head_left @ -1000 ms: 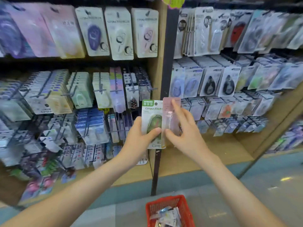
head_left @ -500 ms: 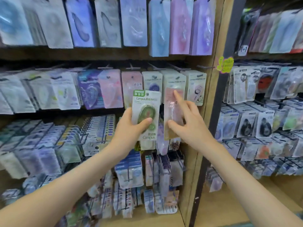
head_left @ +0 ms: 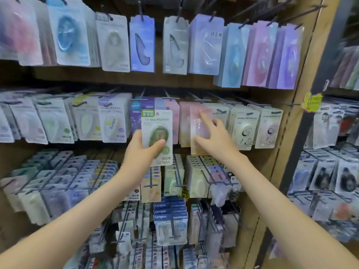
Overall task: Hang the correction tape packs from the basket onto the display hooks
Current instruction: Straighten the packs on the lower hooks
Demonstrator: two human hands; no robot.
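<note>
Green pack [head_left: 156, 133] is gripped by left hand [head_left: 140, 152], pink pack [head_left: 195, 133] by right hand [head_left: 217, 141], frame centre. Judged light, stiff, slippery; lower edge is to be held.

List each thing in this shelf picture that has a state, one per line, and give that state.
Green-and-white card correction tape pack: upright, gripped by the left hand, off any hook.
Pink translucent correction tape pack: upright, held by the right hand against the middle row; hooked or not, cannot tell.
Pink card packs of the middle row: hanging on their hook.
</note>
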